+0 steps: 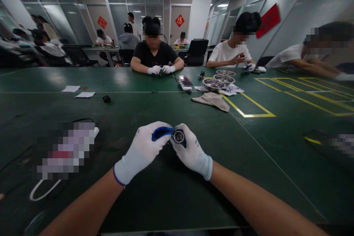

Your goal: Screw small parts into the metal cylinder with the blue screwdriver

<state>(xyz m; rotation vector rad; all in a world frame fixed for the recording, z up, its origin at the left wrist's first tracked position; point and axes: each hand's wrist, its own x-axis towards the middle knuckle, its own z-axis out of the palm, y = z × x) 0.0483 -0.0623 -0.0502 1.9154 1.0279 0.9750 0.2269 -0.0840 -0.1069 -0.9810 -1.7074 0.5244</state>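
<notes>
My right hand (193,152), in a white glove with a blue palm, is wrapped round a small dark cylinder with a silver ring at its end (179,136). The ringed end faces me, and dark detail inside it is too small to make out. My left hand (146,146), gloved alike, is closed in a pinch, its fingertips meeting at the left side of the cylinder. What lies between those fingertips is hidden. Both hands are held together over the green table (155,199), close to its front edge.
A blurred-out power strip with a cable loop (45,191) lies left. Ahead are a small black part (106,99), paper slips (84,94), a beige cloth (211,101) and metal bowls (214,84). Yellow tape (260,115) marks the table's right. Co-workers (155,53) sit opposite.
</notes>
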